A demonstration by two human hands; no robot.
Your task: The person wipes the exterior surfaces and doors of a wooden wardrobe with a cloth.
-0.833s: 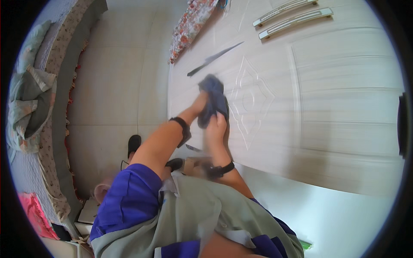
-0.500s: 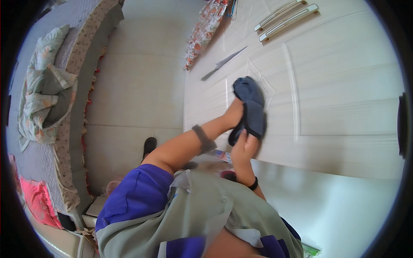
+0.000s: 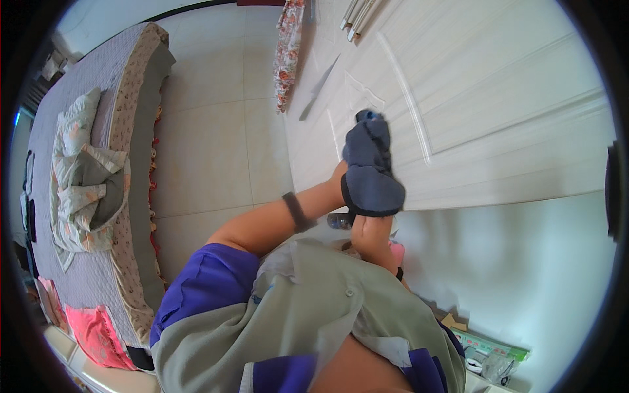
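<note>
Blue-grey cloth [image 3: 370,160] stretches lengthwise away from the person [image 3: 304,295] before a pale door [image 3: 485,124], left hand [image 3: 339,173] at its left edge, right hand [image 3: 372,226] at its near end; fingers hidden, grips unclear.

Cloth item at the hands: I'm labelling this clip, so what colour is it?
The cloth item is bluish grey, black-edged; head view.
</note>
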